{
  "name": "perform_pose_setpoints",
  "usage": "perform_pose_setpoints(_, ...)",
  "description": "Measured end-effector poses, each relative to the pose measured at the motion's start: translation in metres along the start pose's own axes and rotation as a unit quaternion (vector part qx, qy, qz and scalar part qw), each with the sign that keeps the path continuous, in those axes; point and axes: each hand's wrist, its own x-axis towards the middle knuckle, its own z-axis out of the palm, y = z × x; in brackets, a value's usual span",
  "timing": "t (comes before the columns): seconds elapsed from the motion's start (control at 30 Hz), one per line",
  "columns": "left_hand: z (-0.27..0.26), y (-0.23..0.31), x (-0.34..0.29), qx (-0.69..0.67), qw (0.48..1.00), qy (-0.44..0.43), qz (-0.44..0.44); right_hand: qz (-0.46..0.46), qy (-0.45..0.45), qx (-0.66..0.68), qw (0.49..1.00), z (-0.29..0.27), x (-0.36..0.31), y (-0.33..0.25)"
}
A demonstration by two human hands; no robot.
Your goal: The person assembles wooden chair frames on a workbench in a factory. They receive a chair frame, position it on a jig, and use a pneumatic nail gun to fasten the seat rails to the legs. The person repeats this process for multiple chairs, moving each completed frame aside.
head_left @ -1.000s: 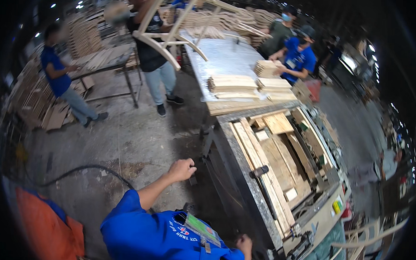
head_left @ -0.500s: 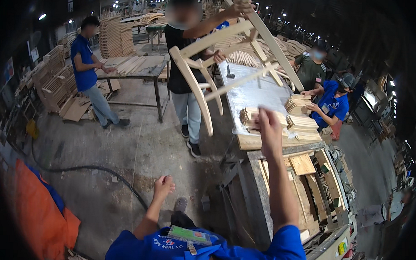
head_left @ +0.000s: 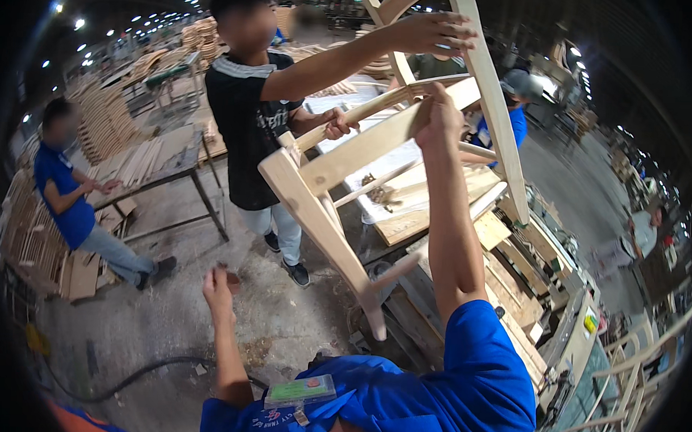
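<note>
Wooden chair frame (head_left: 319, 219), tilted above the counter's (head_left: 325, 104) near end: the right hand (head_left: 439, 124) grips its broad rail (head_left: 363, 151); the left hand (head_left: 220, 289), loosely open, apparently empty, is left of the counter. Likely stiff, moderately light; rails offer the best hold.

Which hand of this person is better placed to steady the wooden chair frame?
Probably the right hand: it grips the chair frame. The left hand is lower, apart from the frame, over the floor.
</note>
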Motion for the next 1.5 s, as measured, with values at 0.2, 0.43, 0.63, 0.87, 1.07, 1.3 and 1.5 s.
perform_pose_setpoints(0.2,0.114,0.149,0.058,-0.021,0.928,-0.217,0.301,-0.018,-0.06,-0.094,0.994,-0.053,-0.023,-0.137)
perform_pose_setpoints(0.43,0.318,0.272,0.015,0.172,0.743,-0.346,0.547,-0.042,-0.015,-0.104,0.994,-0.101,-0.112,-0.267)
perform_pose_setpoints(0.63,0.447,0.284,-0.069,0.286,0.676,-0.453,0.506,-0.095,-0.077,-0.084,0.989,-0.141,-0.207,-0.374)
perform_pose_setpoints(0.87,0.495,0.269,-0.236,-0.02,0.587,-0.8,0.123,-0.103,-0.153,-0.124,0.975,-0.185,-0.294,-0.487)
perform_pose_setpoints(1.07,0.51,0.251,-0.371,-0.093,0.636,-0.763,0.073,-0.143,-0.012,-0.365,0.92,-0.207,-0.331,-0.612)
perform_pose_setpoints(1.3,0.532,0.243,-0.437,-0.111,0.679,-0.717,0.108,-0.242,0.188,-0.615,0.726,-0.234,-0.322,-0.657)
perform_pose_setpoints(1.5,0.555,0.256,-0.448,-0.12,0.689,-0.688,0.193,-0.259,0.253,-0.676,0.642,-0.288,-0.284,-0.667)
